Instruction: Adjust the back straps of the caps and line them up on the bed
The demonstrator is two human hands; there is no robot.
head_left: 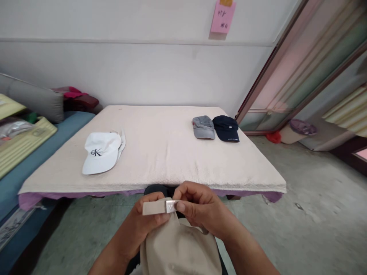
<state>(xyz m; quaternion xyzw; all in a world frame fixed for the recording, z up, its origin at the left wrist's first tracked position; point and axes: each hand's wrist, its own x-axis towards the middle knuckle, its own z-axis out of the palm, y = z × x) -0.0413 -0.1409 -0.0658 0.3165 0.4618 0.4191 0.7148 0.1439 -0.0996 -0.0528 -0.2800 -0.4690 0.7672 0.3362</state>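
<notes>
I hold a beige cap low in front of me, below the near edge of the table. My left hand grips its back strap from the left. The thumb and fingers of my right hand pinch the strap's small metal buckle. On the table's left side lies a white cap with a dark logo. A grey cap and a navy cap lie side by side at the far right of the table.
The table is covered with a cream cloth over a purple one. A blue couch with yellow mats and a grey cushion stands at the left. Sliding glass doors stand at the right, over a concrete floor. A pink note hangs on the wall.
</notes>
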